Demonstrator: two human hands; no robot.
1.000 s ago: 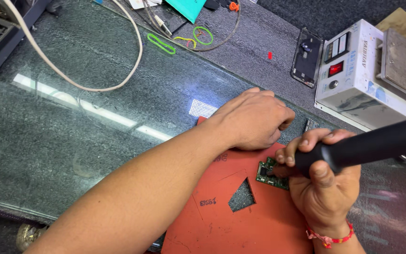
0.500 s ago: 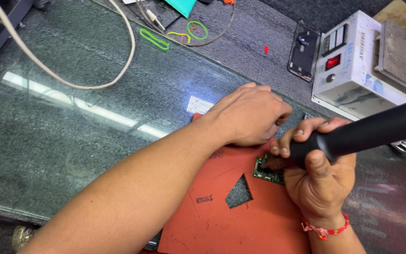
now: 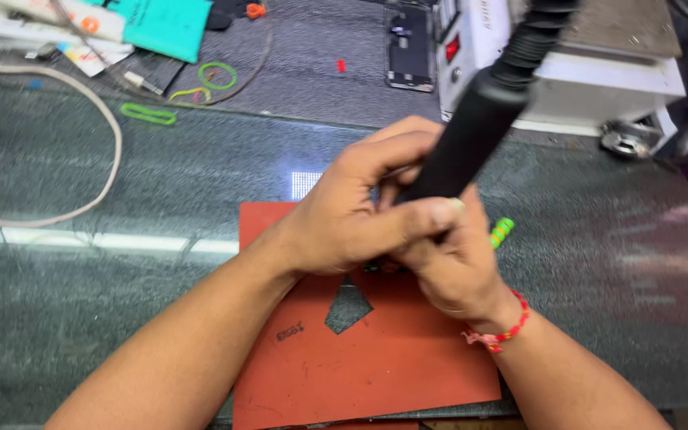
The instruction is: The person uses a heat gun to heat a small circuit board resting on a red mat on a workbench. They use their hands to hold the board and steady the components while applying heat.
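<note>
Tilted upright now, black handpiece (image 3: 471,131) rises from both hands' grip.

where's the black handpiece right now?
Head view, centre-right: the black handpiece slants down from the white station box, gripped by the right hand with the left hand against it, over the red mat.

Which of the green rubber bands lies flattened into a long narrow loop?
The bright green rubber band on the dark glass, left of the white cable's bend. The other green rubber band, farther back on the grey mat, lies round.
</note>
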